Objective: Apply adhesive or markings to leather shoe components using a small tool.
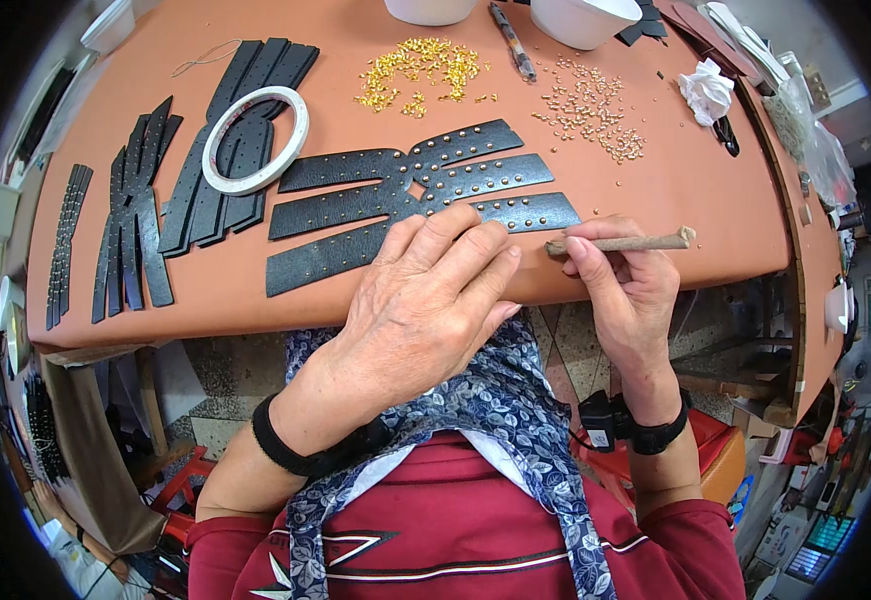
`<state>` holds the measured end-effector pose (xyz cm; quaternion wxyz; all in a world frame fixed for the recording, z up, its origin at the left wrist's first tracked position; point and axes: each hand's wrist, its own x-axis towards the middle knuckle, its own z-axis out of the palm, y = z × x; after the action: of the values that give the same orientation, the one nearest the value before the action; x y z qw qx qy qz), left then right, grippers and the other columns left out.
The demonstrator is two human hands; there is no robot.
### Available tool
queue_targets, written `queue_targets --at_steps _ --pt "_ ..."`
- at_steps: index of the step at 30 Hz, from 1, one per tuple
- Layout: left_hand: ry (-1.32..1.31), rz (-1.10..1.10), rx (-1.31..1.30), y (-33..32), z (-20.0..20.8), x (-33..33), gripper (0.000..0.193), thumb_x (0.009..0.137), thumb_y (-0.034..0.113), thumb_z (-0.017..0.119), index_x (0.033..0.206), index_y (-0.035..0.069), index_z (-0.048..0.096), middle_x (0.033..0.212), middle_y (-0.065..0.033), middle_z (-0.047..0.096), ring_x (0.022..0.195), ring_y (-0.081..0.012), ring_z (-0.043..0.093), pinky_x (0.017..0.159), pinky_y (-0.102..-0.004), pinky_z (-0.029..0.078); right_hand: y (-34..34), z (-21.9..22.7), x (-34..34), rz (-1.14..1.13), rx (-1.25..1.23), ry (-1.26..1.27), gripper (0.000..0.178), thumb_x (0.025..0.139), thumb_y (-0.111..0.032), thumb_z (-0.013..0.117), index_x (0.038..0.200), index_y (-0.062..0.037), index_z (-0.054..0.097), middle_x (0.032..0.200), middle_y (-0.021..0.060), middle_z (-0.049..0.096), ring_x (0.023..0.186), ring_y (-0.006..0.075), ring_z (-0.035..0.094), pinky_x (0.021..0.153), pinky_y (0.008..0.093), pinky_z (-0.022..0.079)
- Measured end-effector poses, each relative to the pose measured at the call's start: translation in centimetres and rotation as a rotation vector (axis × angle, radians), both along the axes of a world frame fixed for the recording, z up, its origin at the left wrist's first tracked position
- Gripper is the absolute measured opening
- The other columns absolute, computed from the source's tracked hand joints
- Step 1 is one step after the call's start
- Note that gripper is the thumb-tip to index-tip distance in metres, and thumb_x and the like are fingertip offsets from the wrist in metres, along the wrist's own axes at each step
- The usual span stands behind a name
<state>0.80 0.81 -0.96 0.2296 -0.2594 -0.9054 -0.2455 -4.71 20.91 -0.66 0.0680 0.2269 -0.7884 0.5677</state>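
Note:
A black leather piece (336,172) with several strap-like arms and a small diamond-shaped opening lies flat on the brown table. Rows of small holes run along its arms, and metal studs sit in many of them, mostly on the right side. My left hand (421,290) rests over its lower right part, fingers stretched out and lying on the leather, hiding what is beneath. Just right of it, my right hand (636,285) pinches a slim brown rod-shaped tool (646,242). The tool lies nearly level, its left end close to the lower right arm of the leather.
Gold studs (426,65) and copper-coloured studs (591,105) lie loose beyond the leather. A tape roll (298,130) rests on stacked black leather pieces (191,215) at left. White bowls (581,20), a pen (516,45) and a crumpled tissue (708,90) are at the back.

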Motion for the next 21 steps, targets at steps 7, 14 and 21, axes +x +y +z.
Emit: queue_targets --at_steps 7,14,21 --pt "0.021 -0.007 0.006 -0.09 -0.18 0.03 0.042 0.07 0.013 0.077 0.11 0.002 0.067 0.113 -0.0101 0.059 0.11 -0.0286 0.053 0.092 -0.0412 0.043 0.06 -0.04 0.03 0.013 0.029 -0.007 0.008 0.09 -0.006 0.069 0.092 0.0019 0.068 0.075 0.0037 0.065 0.065 0.0069 0.056 0.058 0.0216 0.044" --pt "0.022 0.009 0.041 0.01 -0.34 -0.02 0.043 0.068 0.009 0.078 0.109 0.002 0.068 0.112 -0.0098 0.06 0.109 -0.0282 0.055 0.091 -0.0412 0.044 -0.15 -0.32 0.02 0.028 -0.02 0.036 0.007 0.09 -0.005 0.068 0.092 0.0016 0.068 0.073 0.0022 0.064 0.063 0.0052 0.053 0.055 0.0209 0.041" --pt "0.036 -0.007 0.067 -0.4 -0.37 0.14 0.041 0.067 0.007 0.077 0.107 0.001 0.067 0.109 -0.0101 0.061 0.106 -0.0285 0.057 0.089 -0.0411 0.045 -0.25 0.02 0.24 0.047 -0.01 -0.001 0.007 0.09 -0.005 0.068 0.091 0.0018 0.068 0.074 0.0029 0.064 0.064 0.0052 0.054 0.056 0.0204 0.041"
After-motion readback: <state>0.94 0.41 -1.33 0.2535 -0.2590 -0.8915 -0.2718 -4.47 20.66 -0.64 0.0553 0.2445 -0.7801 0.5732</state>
